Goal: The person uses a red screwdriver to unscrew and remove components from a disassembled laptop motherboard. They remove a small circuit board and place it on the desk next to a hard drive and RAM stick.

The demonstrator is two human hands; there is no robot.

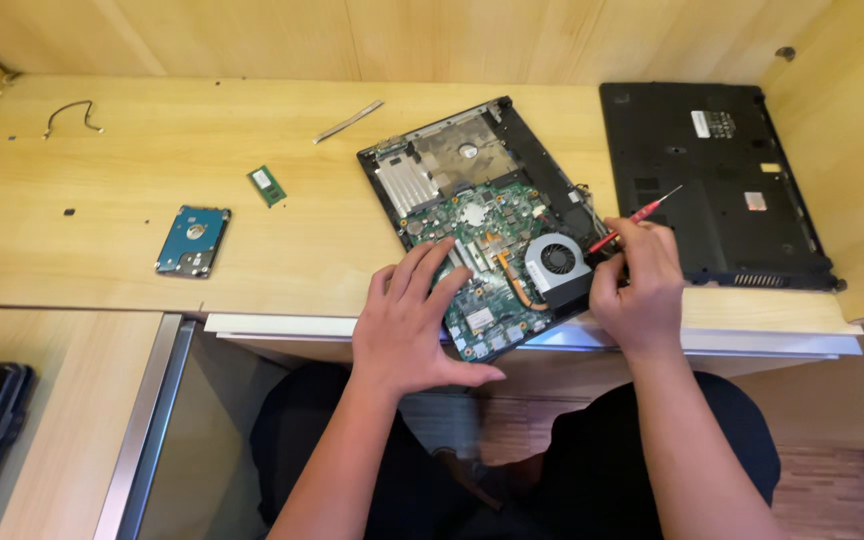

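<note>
Now the left hand [414, 318] lies flat on the opened laptop [487, 225] while the right hand [640, 283] grips a red screwdriver [642, 215].

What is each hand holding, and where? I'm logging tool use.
Right hand holds a red screwdriver by its handle. Left hand holds nothing; it lies flat on the green motherboard.

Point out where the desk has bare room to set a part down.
Bare wood lies between the hard drive and the opened laptop base, around the memory stick. Crowded: the right, where the right hand with its screwdriver nears the black bottom cover.
</note>
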